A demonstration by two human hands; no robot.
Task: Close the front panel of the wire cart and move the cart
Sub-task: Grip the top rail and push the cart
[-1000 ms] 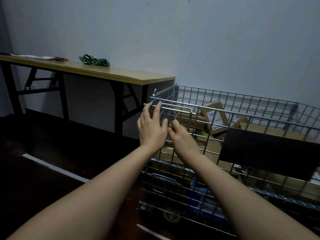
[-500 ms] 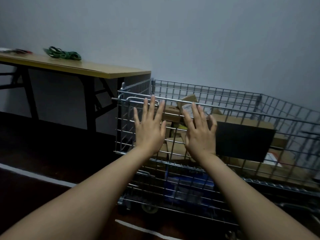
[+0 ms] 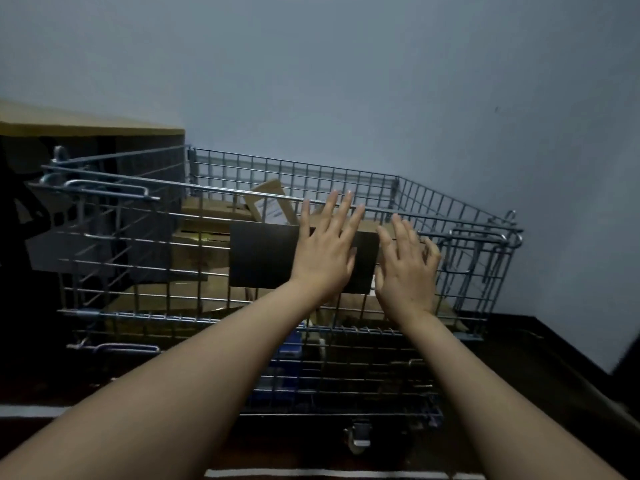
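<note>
Both hands have slid rightward along the upright front panel (image 3: 194,271) of the silver wire-mesh cart (image 3: 346,188). The left hand (image 3: 323,258) lies flat and spread on the dark rectangular plate (image 3: 263,258), gripping nothing; the right hand (image 3: 407,271), fingers loosely curled, rests against the mesh near the panel's right corner. Brown cardboard boxes (image 3: 207,216) fill the cart by the grey wall (image 3: 346,81).

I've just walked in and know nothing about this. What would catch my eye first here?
Two bare forearms reach up from the bottom edge, the left hand and right hand spread flat, fingers open, against the front of a wire cart that fills the middle. A dark plate hangs on that front panel, partly behind the left hand. Cardboard boxes sit inside, with a plain wall behind.
</note>
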